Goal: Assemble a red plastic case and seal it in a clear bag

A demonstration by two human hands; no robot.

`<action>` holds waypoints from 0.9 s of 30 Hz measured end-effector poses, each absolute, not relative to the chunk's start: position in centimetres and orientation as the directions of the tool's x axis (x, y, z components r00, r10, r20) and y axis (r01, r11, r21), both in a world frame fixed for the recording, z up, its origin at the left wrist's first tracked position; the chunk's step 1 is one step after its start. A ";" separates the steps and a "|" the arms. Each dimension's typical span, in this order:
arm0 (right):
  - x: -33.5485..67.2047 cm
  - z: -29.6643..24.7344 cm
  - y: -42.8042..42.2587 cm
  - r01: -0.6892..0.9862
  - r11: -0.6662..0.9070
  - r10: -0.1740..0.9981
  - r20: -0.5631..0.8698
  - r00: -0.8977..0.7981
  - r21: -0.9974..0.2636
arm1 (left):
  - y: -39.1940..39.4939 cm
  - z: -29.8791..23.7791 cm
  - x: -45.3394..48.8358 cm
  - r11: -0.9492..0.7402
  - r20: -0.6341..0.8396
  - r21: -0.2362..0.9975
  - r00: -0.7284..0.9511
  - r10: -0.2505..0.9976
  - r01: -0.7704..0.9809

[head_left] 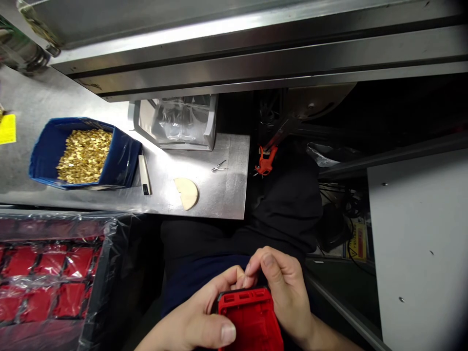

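Grey metal tabletop [230, 207], far left, carries one blue plastic bin [122, 158] of gold metal pieces [86, 156] and one cream half-disc [188, 194]. Near, the left hand [199, 314] clamps one red plastic shell [252, 324]; the right hand [288, 290] meets it at the shell's far edge, its grip unclear.

Counter [234, 202] ahead and left of you. On it, leftmost of the containers: bin [120, 163], small parts [86, 156] inside. Slim bar [144, 174] just right of bin. Tray [211, 131] behind and right of bar. Half-disc [189, 194] in front of tray; pliers [266, 163] past counter's right end. Crate [106, 278] to your left, wrapped pieces [71, 298] in it. Housing [252, 319] over your lap [208, 236].
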State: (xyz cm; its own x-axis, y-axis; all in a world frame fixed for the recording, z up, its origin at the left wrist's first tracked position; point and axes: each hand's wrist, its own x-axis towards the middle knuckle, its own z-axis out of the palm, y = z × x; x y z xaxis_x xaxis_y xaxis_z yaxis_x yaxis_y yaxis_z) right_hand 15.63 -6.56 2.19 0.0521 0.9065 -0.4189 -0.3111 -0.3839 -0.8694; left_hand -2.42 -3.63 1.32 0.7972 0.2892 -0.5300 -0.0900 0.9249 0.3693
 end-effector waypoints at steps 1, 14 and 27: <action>15.6 2.2 -6.5 -0.288 -0.367 0.912 -0.402 0.074 -0.885 | -3.6 1.3 -2.5 0.928 -0.526 0.363 0.803 0.281 -0.087; 15.7 2.0 -6.5 -0.217 -0.365 0.913 -0.394 0.107 -0.905 | -3.3 0.8 -2.3 0.929 -0.485 0.359 0.833 0.268 -0.090; 17.4 0.8 -7.8 -0.071 -0.207 0.898 -0.219 0.381 -0.976 | -3.6 0.5 -2.9 0.957 -0.459 0.278 0.863 0.210 -0.084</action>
State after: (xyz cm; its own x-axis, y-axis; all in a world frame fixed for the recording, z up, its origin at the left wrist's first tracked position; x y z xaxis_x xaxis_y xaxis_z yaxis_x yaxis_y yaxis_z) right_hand 17.39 -7.81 0.81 0.3812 0.8983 -0.2186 -0.0711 -0.2073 -0.9757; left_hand -2.86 -3.55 0.48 0.8630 0.2099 -0.4595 -0.0845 0.9567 0.2784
